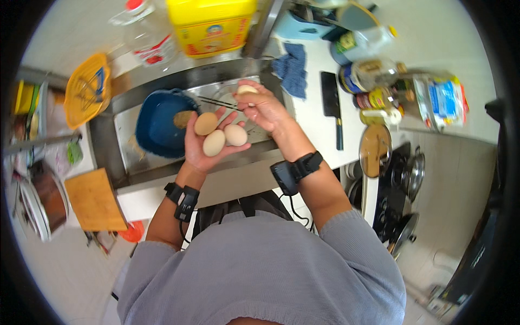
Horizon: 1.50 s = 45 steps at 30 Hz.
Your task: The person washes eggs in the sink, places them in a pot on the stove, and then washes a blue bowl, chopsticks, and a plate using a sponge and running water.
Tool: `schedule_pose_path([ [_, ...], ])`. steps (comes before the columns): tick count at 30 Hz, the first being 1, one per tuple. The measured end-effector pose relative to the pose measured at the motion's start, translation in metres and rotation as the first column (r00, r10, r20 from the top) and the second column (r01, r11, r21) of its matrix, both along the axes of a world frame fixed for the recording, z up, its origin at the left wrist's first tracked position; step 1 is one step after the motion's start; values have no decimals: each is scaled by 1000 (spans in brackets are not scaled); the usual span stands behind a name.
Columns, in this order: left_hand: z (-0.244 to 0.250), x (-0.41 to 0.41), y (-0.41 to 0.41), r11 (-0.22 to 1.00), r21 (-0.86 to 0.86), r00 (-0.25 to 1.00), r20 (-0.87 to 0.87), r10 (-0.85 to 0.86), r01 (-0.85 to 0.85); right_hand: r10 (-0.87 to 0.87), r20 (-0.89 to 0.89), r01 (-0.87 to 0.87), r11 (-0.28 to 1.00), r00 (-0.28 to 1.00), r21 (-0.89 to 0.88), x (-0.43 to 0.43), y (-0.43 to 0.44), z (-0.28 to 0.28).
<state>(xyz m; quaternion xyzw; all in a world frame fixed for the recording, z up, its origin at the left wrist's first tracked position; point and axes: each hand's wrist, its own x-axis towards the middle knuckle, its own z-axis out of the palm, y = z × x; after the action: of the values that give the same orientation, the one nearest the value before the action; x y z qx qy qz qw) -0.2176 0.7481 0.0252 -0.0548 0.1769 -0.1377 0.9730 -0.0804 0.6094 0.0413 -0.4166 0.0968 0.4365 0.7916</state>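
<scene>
Three eggs rest in my left hand (199,152), palm up above the near edge of the sink (122,178): a brown egg (206,123), a cream egg (214,143) and a pale egg (235,135). My right hand (262,106) grips another pale egg (247,89) beneath the faucet (258,36). A dark blue plastic basin (162,130) stands in the sink, left of my left hand. Beside my left thumb shows a brownish, rough-looking thing (183,120), partly hidden. A pair of dark chopsticks (217,102) lies in the sink between my hands.
Right of the sink are a blue cloth (293,71), a cleaver (331,95) and several bottles (369,75). Behind it stand a yellow jug (211,30) and a clear plastic bottle (148,40). An orange basket (87,91) and a wooden cutting board (96,200) are at left.
</scene>
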Motion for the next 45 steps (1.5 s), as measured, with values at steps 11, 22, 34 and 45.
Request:
schedule_pose_path([
  [11,16,8,-63,988,91,991,-57,-122,127,37,105,-26,994,994,-110,-24,-87,3],
  [22,8,-11,-128,985,167,996,-74,58,-45,273,291,-92,855,917,-510,-30,-152,-3],
  [34,-5,-12,-119,997,66,998,-61,-30,34,285,491,-8,870,823,-493,-51,-129,1],
  [45,-22,-1,-72,993,58,993,-53,-101,104,266,527,9,887,807,-461,-29,-93,-26],
])
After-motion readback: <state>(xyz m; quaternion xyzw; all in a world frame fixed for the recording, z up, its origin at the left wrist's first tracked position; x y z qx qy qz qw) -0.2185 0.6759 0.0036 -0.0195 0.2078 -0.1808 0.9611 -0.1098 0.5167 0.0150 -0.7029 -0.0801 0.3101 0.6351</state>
